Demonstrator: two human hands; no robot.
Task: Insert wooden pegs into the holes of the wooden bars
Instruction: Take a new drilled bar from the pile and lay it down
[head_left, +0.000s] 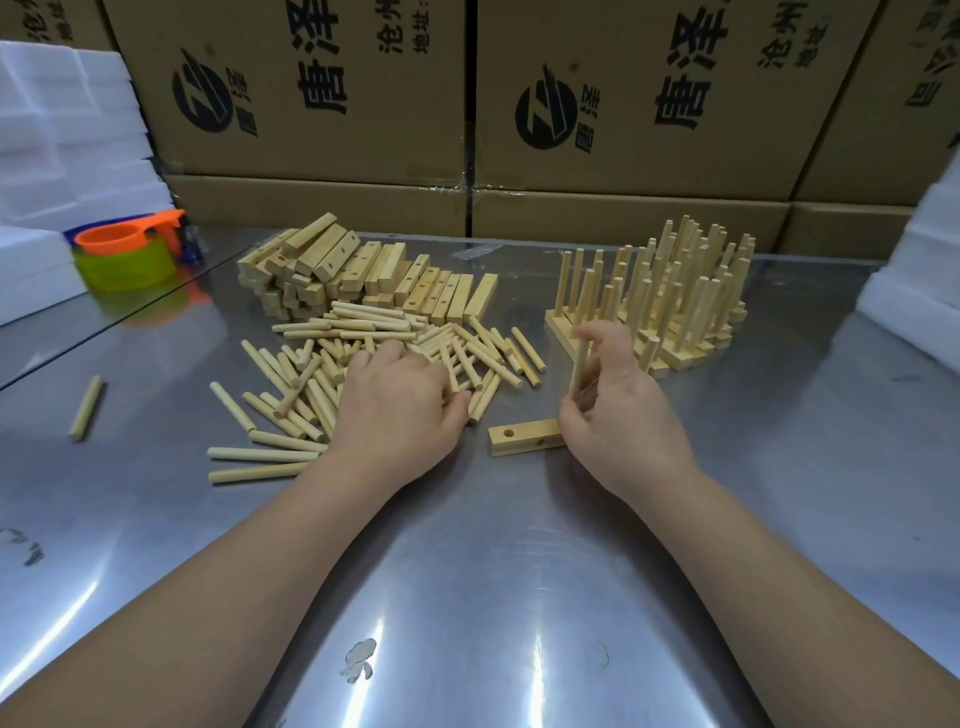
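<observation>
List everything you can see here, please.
loose pegs: many, pale wood, heaped centre-left
stray peg: one, pale wood, far left
bare bars: stack, pale wood, behind heap
single bar: one, pale wood, front centre
pegged bars: cluster, pale wood, back right
cups: two or more, orange and green, back left
foam blocks: several, white, both sides
boxes: several, brown, along the back
table: one, shiny metal, under everything
left hand: on the heap
right hand: pinches held peg upright

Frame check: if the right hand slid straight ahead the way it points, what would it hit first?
Probably the cluster of pegged bars just beyond it: the right hand, gripping an upright peg, points away from the person at that cluster. The gap looks small, though depth is unclear.
</observation>
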